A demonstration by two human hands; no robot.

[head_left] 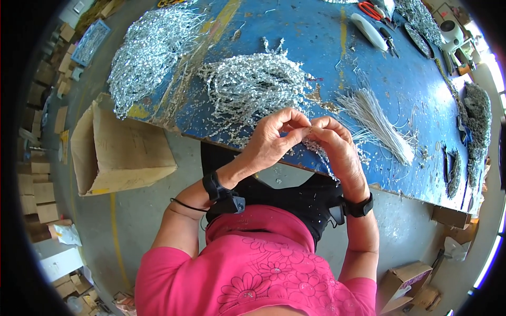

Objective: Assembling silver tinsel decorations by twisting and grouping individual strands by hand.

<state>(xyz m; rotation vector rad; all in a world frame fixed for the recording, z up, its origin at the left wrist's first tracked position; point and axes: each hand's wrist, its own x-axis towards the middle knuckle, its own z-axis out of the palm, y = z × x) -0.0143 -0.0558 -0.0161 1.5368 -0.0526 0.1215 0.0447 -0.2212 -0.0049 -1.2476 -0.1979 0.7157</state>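
My left hand [269,139] and my right hand [337,145] meet fingertip to fingertip above the front edge of the blue table. Both are closed in a pinch. A short silver glitter strand [319,151] hangs below the right fingers. What the left fingertips pinch is too small to make out. Just beyond my hands lies a heaped bundle of silver glitter strands [253,84]. To the right of my right hand, a bundle of thin pale wires [382,126] is spread on the table.
A larger silver strand pile [150,52] covers the table's far left. Red-handled scissors [370,10], black pliers [389,41] and a pale elongated object [368,31] lie at the back right. An open cardboard box [134,152] stands left of the table. Silver flakes litter the blue surface [321,58].
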